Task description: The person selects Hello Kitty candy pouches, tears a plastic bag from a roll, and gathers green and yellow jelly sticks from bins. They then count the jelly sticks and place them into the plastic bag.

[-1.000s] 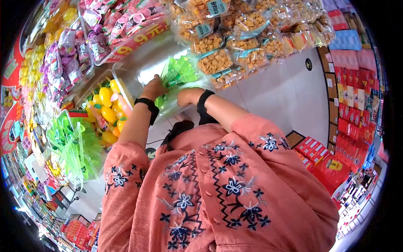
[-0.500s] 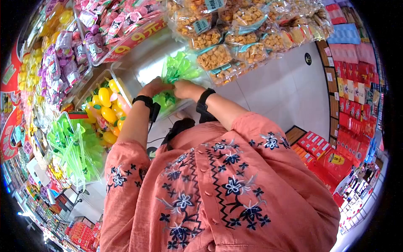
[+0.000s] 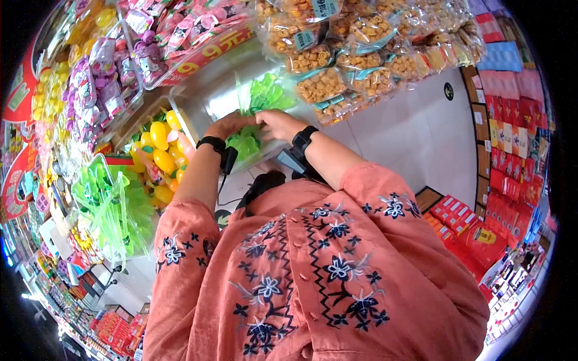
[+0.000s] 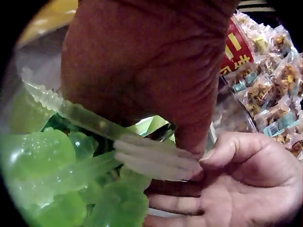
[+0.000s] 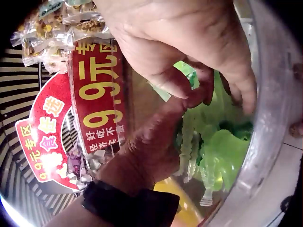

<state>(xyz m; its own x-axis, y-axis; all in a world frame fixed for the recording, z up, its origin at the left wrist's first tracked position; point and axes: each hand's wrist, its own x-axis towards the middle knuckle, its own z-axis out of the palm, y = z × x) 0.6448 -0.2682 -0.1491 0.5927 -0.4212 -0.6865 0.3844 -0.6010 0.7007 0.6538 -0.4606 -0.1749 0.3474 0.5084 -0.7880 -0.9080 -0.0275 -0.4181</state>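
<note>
Translucent green plastic pieces (image 3: 268, 93) (image 5: 220, 163) lie in a clear bin (image 5: 267, 137). My left hand (image 3: 226, 126) (image 4: 147, 61) (image 5: 142, 153) reaches over them with bent fingers, gripping a pale green stem (image 4: 156, 158). From the other side, my right hand (image 3: 279, 125) (image 4: 248, 182) (image 5: 189, 35) meets the left fingertips, its thumb and fingers pinching at the stem's end. In the left wrist view its palm faces the camera. The left fingers partly hide the contact point.
Yellow mango-shaped items (image 3: 162, 159) fill a bin left of the hands. More green pieces (image 3: 114, 210) sit lower left. Bagged snacks (image 3: 322, 87) are stacked at the upper right, and pink packets (image 3: 198, 27) stand behind a red price strip (image 3: 211, 54).
The hands, apart a second ago, have come together at the fingertips; the right hand moved left to the left hand. The head view has shifted slightly.
</note>
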